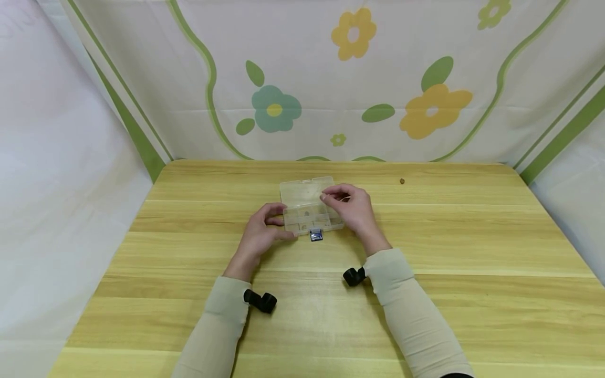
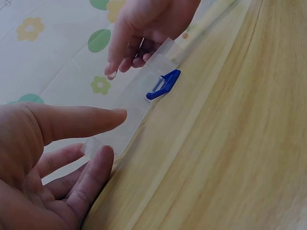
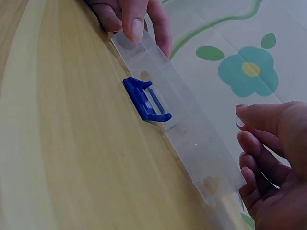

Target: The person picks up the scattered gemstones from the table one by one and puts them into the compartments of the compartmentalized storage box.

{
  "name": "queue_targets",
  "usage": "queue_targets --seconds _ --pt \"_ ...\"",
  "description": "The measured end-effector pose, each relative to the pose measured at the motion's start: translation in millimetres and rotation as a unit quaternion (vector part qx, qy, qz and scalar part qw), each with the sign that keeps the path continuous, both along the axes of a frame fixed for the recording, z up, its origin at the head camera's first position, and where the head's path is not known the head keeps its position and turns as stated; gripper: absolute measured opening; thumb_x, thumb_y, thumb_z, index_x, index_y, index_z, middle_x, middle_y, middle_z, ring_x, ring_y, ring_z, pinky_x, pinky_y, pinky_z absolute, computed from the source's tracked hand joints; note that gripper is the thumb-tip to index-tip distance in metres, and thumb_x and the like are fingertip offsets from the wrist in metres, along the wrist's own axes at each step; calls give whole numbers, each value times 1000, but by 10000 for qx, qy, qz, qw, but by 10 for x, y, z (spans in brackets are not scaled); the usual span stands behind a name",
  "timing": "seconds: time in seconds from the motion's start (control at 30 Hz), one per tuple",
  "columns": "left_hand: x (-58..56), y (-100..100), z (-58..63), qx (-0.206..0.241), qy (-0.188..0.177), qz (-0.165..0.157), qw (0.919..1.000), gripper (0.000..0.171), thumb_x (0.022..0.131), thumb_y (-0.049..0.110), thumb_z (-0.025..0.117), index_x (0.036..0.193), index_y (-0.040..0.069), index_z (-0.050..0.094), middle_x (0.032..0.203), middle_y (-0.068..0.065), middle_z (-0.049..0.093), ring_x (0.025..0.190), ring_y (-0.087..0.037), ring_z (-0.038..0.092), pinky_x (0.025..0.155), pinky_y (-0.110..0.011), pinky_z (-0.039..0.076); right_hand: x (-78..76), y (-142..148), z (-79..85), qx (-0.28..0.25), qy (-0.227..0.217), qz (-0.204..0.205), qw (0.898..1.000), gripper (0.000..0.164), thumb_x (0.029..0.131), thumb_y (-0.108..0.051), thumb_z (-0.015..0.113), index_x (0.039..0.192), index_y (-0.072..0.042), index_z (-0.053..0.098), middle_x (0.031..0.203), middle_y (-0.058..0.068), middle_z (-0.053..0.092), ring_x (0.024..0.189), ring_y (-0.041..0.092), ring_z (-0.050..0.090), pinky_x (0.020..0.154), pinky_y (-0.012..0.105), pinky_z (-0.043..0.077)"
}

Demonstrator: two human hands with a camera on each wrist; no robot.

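A clear plastic compartment box point(image 1: 291, 216) lies on the table with its lid point(image 1: 302, 193) raised toward the back. On its front edge hangs a blue latch point(image 3: 139, 99). My left hand point(image 1: 264, 228) grips the left end, thumb at the front corner and fingers behind. Over the right side of the box is my right hand point(image 1: 352, 207), its thumb and index finger pinching a tiny pale piece point(image 3: 240, 122), too small to name. Through the wall, small brownish bits point(image 3: 211, 183) show in some compartments. The right hand hides part of the box's right end.
A small brown object point(image 1: 402, 181) lies near the back edge of the wooden table point(image 1: 472, 231). Behind the table hangs a white cloth point(image 1: 321, 68) printed with flowers. Black wrist cameras point(image 1: 262, 302) stick out from both sleeves.
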State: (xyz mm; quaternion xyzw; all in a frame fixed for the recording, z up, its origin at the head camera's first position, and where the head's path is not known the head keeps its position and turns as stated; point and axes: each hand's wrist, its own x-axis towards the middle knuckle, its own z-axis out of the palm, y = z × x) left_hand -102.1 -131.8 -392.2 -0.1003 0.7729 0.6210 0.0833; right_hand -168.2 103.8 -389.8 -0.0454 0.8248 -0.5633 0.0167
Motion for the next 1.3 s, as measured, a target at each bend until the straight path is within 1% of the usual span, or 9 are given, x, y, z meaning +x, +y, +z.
queue_targets --seconds 0.27,0.47,0.67,0.87,1.17,1.3 --pt "-4 3 1 -10 -15 -1 10000 76 76 0 93 143 17 64 147 -5 63 122 -27 60 102 -39 48 25 -44 18 -51 77 56 9999 18 97 -28 82 110 -15 82 104 4 73 96 21 64 85 33 53" --pt "-4 8 2 -33 -13 9 10000 76 76 0 93 143 18 64 147 -5 64 122 -27 60 103 -40 48 47 -100 35 16 176 206 9996 17 98 -25 81 110 -14 82 107 6 73 95 22 66 85 33 54" --pt "1 6 -1 -55 -10 -30 10000 75 77 1 93 143 18 64 148 -4 64 123 -27 61 104 -41 48 69 -188 26 201 290 421 9985 17 99 -25 80 110 -13 82 109 8 72 95 22 66 85 34 55" --pt "-1 1 0 -34 -19 -36 10000 75 77 1 93 143 18 64 148 -5 63 124 -27 61 104 -42 48 96 -277 46 316 297 551 9975 15 98 -26 81 109 -15 82 110 6 72 95 22 66 85 34 55" --pt "0 -7 -2 47 -48 -25 10000 76 76 2 94 144 18 64 148 -5 64 125 -28 61 105 -42 48 107 -363 38 584 594 756 9937 12 97 -25 82 106 -16 83 104 4 75 89 19 65 78 32 53" --pt "3 -14 -3 42 -76 -47 10000 75 77 4 94 144 20 64 149 -4 63 126 -27 60 107 -44 47 120 -398 35 657 665 974 9908 13 98 -25 81 107 -15 83 105 4 74 92 20 65 82 34 54"
